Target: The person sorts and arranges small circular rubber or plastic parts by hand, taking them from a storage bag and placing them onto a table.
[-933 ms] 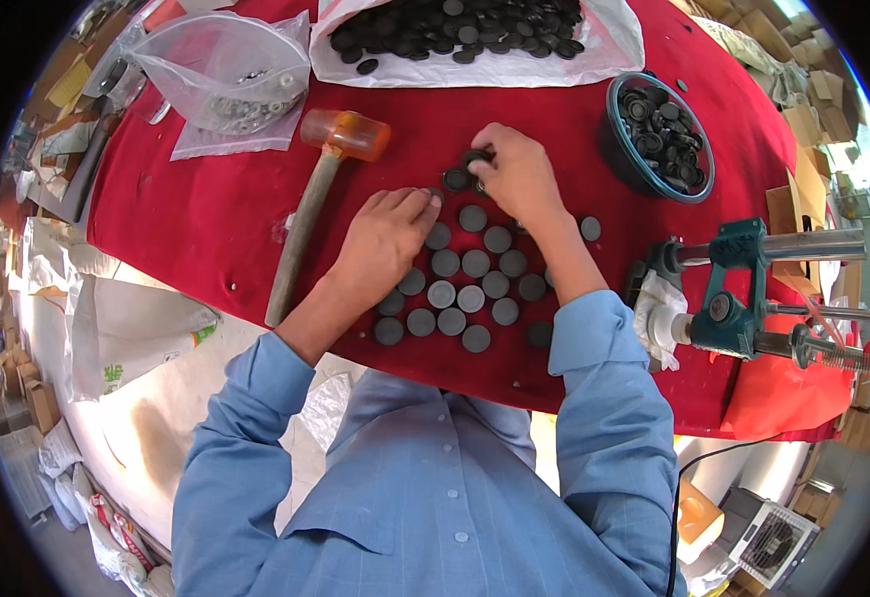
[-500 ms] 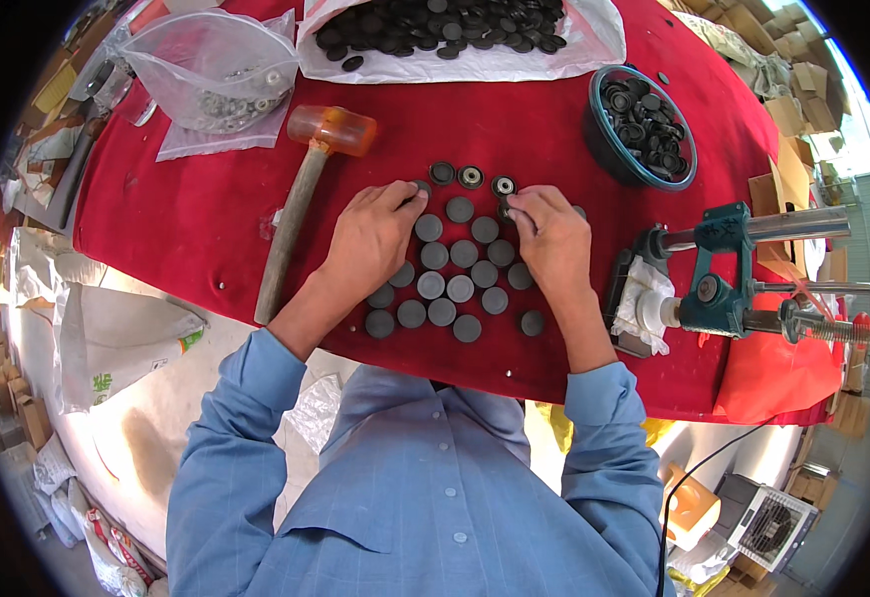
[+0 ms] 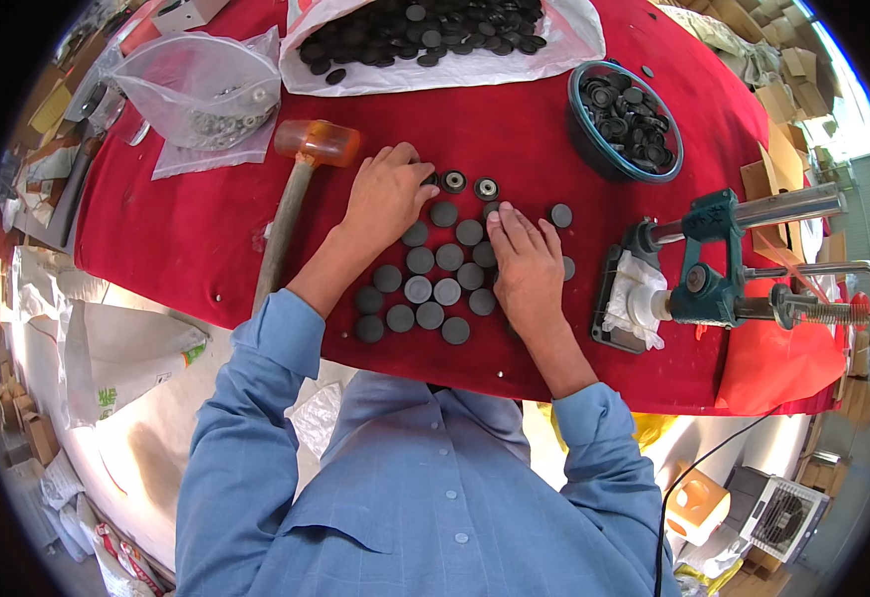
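Observation:
Several dark round discs (image 3: 432,274) lie in rows on the red cloth (image 3: 196,229) in front of me. My left hand (image 3: 387,194) rests at the upper left of the group, its fingertips touching a disc in the top row. My right hand (image 3: 525,261) lies flat, palm down, on the right side of the group, fingers pointing away from me. Two ringed discs (image 3: 470,184) sit at the top of the group, and one disc (image 3: 560,215) lies apart to the right.
A mallet (image 3: 296,194) with an orange head lies left of my left hand. A blue bowl (image 3: 626,117) of dark parts stands at the upper right. A teal hand press (image 3: 704,274) is at right. Two plastic bags, one with metal washers (image 3: 211,104) and one with black discs (image 3: 435,35), lie at the far side.
My left hand has moved up from the group's left side to its top row. My right hand has come down from the top and settled flat on the right side.

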